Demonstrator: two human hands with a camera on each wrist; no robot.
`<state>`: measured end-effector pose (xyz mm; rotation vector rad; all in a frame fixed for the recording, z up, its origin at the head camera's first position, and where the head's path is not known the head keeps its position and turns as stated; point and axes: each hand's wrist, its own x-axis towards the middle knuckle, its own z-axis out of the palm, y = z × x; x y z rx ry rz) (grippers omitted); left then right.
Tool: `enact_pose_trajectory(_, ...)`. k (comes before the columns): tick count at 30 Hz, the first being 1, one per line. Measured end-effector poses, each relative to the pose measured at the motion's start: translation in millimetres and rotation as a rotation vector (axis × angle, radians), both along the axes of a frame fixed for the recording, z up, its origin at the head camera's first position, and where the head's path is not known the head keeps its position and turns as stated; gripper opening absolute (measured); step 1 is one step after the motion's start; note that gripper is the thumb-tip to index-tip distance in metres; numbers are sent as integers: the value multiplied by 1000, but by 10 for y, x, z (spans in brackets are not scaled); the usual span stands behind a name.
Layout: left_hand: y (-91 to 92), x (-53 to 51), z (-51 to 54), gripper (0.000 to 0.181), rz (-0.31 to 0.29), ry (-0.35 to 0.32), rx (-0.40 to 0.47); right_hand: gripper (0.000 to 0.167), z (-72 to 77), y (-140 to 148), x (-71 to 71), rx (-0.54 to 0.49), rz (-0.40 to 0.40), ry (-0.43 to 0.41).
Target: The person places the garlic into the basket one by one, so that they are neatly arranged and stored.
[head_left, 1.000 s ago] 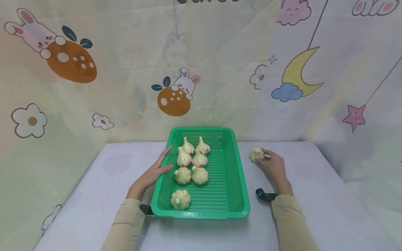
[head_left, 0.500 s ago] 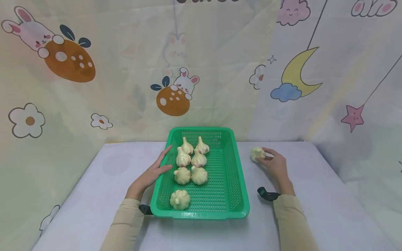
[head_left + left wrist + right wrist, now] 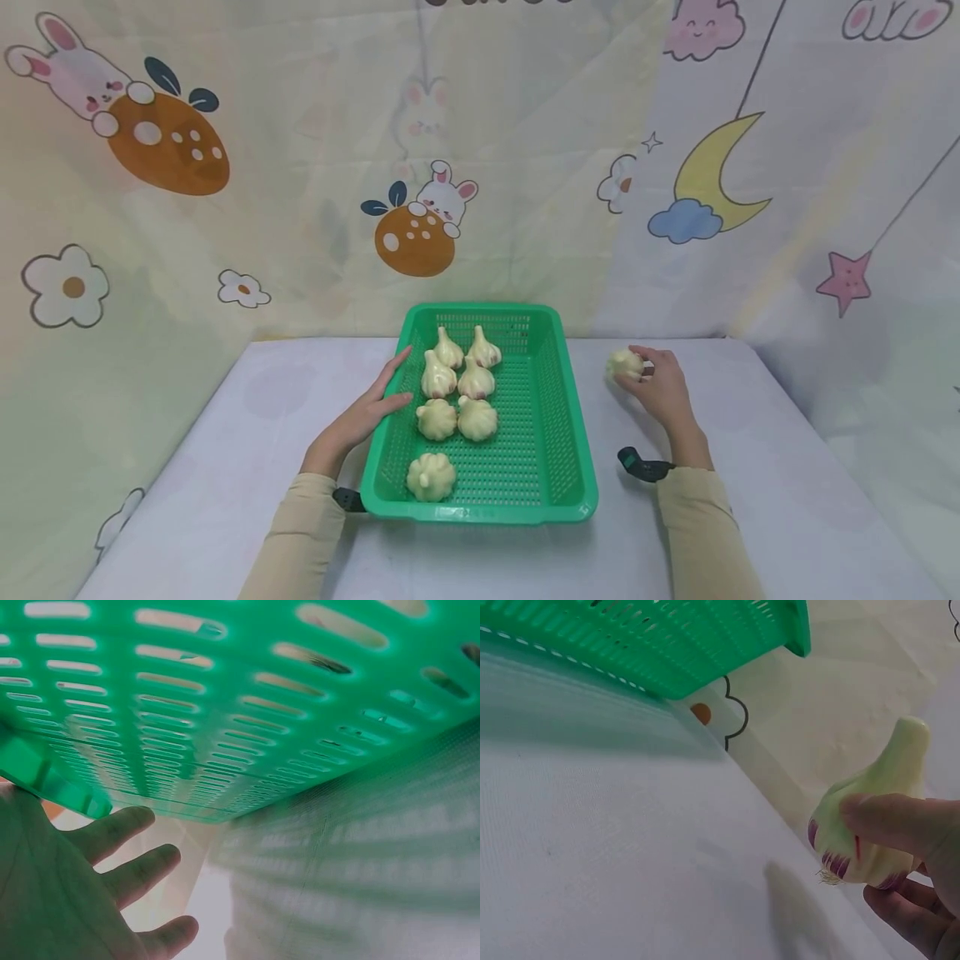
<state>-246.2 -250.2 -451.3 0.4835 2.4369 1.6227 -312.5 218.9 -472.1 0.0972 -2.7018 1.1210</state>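
A green plastic basket holds several white garlic bulbs, most of them paired in rows along its left side, with a single bulb near the front left. My left hand rests on the basket's left rim; in the left wrist view its fingers stretch out loosely beside the slotted outer wall. To the right of the basket, my right hand pinches another garlic bulb between thumb and fingers. The right wrist view shows that bulb raised off the table, its neck up and its purple-streaked base down.
A white-covered table carries the basket, with its surface extending on both sides. A printed cloth curtain hangs right behind the table's back edge. Dark straps with small devices sit at both wrists.
My right hand has shifted slightly to the right and away from me, carrying the garlic bulb. The left hand and the basket stay in place.
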Motion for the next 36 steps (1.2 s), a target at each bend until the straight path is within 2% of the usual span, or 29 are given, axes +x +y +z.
enact_pose_trajectory(14, -7, 7, -17, 65, -4, 7, 3, 63, 114, -35, 50, -13, 28, -130)
enact_pose_trajectory(19, 0, 9, -8, 65, 0, 8, 2, 66, 154, -39, 85, 19, 44, -136)
enact_pose_trajectory(26, 8, 21, -2, 65, 3, -3, 1, 66, 201, -80, 116, 113, 92, -96)
enact_pose_trajectory(29, 10, 28, 2, 65, 5, -6, -1, 62, 223, -106, 137, 118, 84, -99)
enact_pose_trajectory(36, 4, 26, 27, 65, 2, 5, 3, 64, 282, -120, 171, 108, 76, -115)
